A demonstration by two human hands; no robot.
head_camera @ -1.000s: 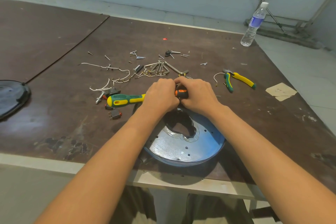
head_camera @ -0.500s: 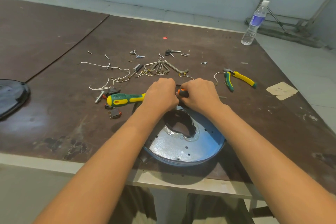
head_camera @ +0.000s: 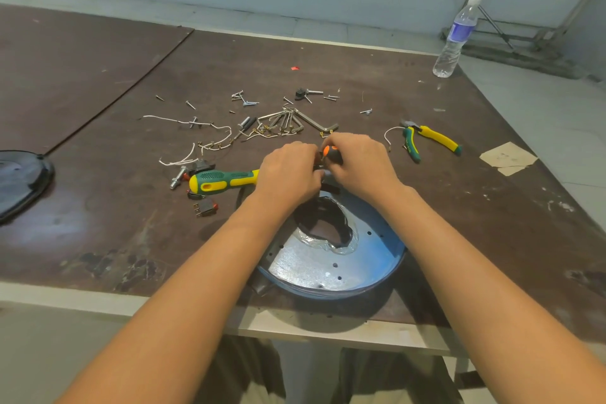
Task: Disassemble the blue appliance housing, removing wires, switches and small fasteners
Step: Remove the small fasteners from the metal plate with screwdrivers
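Observation:
The round blue housing lies flat at the table's near edge, with a ragged hole in its middle. Both my hands meet at its far rim. My right hand grips a small orange-and-black screwdriver, handle up. My left hand has its fingers curled against a dark part at the rim, which is mostly hidden. Removed white wires, loose screws and a red-and-black switch lie on the table to the left and beyond.
A green-and-yellow screwdriver lies just left of my left hand. Hex keys lie beyond my hands, yellow-green pliers to the right. A water bottle stands at the far right corner. A black lid sits at the left edge.
My right hand has lifted and turned a little, so more of the orange handle shows. My left hand and the housing stay where they were.

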